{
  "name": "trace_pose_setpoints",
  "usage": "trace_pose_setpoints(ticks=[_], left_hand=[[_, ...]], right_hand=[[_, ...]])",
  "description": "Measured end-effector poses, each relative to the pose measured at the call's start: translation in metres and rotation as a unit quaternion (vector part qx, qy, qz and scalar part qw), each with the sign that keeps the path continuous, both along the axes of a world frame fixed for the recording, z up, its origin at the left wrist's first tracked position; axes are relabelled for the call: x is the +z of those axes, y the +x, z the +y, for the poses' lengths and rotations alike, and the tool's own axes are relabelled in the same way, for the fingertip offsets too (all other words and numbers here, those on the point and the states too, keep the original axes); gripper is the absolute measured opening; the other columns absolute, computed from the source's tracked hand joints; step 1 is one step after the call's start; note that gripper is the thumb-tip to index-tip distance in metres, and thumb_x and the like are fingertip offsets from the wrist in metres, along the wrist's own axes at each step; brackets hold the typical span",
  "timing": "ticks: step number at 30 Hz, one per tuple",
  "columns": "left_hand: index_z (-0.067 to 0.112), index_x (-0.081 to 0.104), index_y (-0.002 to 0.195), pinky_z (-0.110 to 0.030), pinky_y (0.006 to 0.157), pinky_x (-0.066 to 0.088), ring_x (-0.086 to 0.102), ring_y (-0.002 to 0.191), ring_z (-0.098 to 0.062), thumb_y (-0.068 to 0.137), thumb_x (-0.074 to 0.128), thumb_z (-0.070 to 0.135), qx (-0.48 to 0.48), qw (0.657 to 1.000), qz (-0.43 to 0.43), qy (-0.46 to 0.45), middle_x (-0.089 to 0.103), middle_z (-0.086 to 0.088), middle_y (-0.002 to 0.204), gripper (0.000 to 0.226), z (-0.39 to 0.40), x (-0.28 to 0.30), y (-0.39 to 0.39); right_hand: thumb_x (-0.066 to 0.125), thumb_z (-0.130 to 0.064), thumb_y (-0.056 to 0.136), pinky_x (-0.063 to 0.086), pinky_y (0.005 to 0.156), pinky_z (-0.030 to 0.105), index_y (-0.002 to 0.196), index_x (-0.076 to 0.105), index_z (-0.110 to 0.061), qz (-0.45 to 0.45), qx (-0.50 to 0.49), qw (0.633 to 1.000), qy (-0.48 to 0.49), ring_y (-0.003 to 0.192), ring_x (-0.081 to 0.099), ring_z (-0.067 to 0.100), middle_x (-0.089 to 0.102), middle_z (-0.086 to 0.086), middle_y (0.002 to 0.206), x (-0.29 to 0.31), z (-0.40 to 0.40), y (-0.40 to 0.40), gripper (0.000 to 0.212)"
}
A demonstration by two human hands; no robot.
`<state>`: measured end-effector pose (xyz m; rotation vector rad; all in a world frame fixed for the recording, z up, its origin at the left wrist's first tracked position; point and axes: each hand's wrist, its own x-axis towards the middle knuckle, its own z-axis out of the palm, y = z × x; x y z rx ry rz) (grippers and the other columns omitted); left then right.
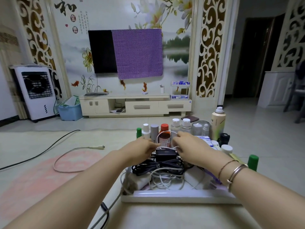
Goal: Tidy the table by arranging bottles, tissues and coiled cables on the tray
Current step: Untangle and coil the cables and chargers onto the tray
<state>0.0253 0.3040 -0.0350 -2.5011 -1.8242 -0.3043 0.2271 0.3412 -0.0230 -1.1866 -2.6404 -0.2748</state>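
Both hands over the tray's (179, 196) far half: left hand (143, 148) and right hand (189, 144), fingers curled, pinch a white cable loop (162, 133) before the far-edge bottles (165, 134).

The wall mural (115, 17) carries a large black brush-written character, 和, at its upper left. Below it sit two round red seals and columns of small calligraphy, too fine to read. The blue-and-white box (202, 138) behind the hands shows blue lettering, too blurred to make out. Bottle labels are illegible.
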Motion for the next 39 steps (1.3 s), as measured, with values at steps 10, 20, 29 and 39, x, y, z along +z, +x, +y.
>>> trace_pose_setpoints(ticks=[10, 20, 29, 39], left_hand=[[0.025, 0.033, 0.147, -0.038, 0.104, 0.035, 0.032, 0.123, -0.021, 0.098, 0.042, 0.017, 0.071, 0.995, -0.063, 0.019, 0.038, 0.003, 0.145, 0.050, -0.028, 0.001, -0.017], [0.021, 0.060, 0.119, -0.027, 0.087, 0.045, 0.056, 0.096, -0.013, 0.095, 0.052, 0.032, 0.150, 0.978, -0.143, -0.027, 0.058, 0.003, 0.117, 0.028, -0.173, -0.012, -0.081], [0.028, 0.067, 0.091, -0.016, 0.068, 0.043, 0.057, 0.073, 0.005, 0.076, 0.069, 0.058, 0.179, 0.943, -0.232, -0.155, 0.066, 0.017, 0.092, 0.034, -0.263, -0.015, -0.102], [0.024, 0.065, 0.074, -0.009, 0.052, 0.043, 0.054, 0.059, 0.003, 0.076, 0.066, 0.025, 0.179, 0.956, -0.206, -0.110, 0.061, 0.021, 0.068, 0.002, -0.276, -0.016, -0.083]], right_hand=[[0.045, -0.016, 0.090, 0.037, 0.076, 0.032, 0.101, 0.051, -0.015, 0.105, 0.062, 0.989, 0.086, 0.096, 0.043, 0.021, 0.047, 0.002, 0.102, 0.006, -0.035, -0.010, 0.012], [0.052, -0.010, 0.085, 0.035, 0.095, 0.031, 0.110, 0.060, -0.022, 0.107, 0.242, 0.959, -0.102, 0.108, 0.040, 0.015, 0.048, -0.002, 0.108, -0.010, -0.138, -0.091, 0.029], [0.054, -0.016, 0.077, 0.034, 0.087, 0.027, 0.101, 0.059, -0.033, -0.006, 0.273, 0.948, -0.165, 0.099, 0.032, 0.005, 0.043, -0.021, 0.094, -0.024, -0.182, -0.126, 0.030], [0.047, -0.024, 0.094, 0.041, 0.084, 0.036, 0.102, 0.063, -0.014, -0.134, 0.143, 0.977, 0.086, 0.103, 0.043, 0.025, 0.052, 0.004, 0.110, -0.003, -0.177, -0.117, 0.021]])
